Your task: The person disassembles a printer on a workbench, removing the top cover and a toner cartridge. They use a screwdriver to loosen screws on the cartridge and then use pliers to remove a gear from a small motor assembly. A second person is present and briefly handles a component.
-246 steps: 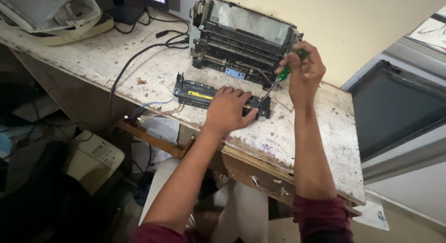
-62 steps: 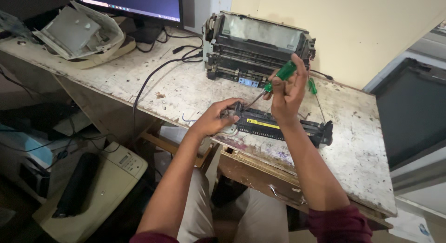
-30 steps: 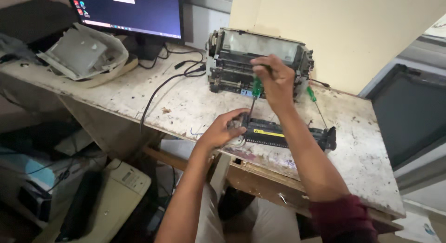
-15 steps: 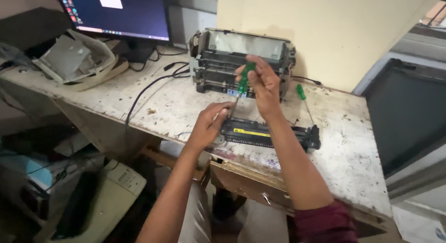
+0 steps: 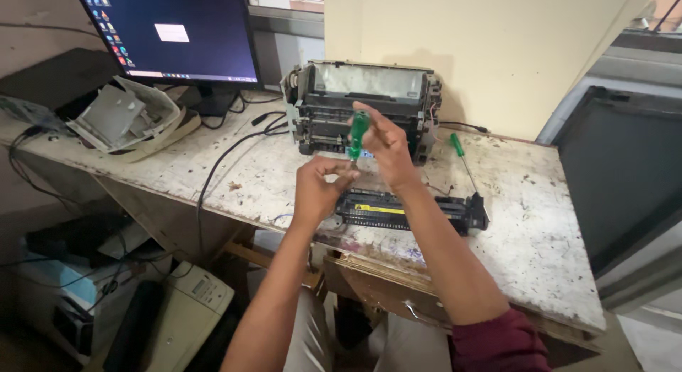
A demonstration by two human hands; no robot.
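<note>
Right hand (image 5: 387, 148) closed round green screwdriver (image 5: 357, 134), held upright above black roller unit (image 5: 412, 210) lying at table (image 5: 540, 244) front edge. Left hand (image 5: 317, 191) pinching at screwdriver tip, contents unclear. Gutted printer (image 5: 366, 105) at twelve o'clock, second screwdriver (image 5: 462, 155) at two.

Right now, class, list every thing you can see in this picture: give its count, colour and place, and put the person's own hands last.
Screwdriver in hand: 1, green handle, held upright above the long black unit.
Spare screwdriver: 1, green handle, lying on the bench right of the hands.
Long black unit: 1, black with a yellow label, at the bench's front edge.
Stripped printer frame: 1, grey-black, at the back of the bench.
Monitor: 1, dark screen lit, back left.
Grey cover panel: 1, left of the bench.
Workbench: 1, stained white.
Printer on floor: 1, beige, lower left.
Left hand: at the screwdriver's tip.
Right hand: gripping the handle.
</note>
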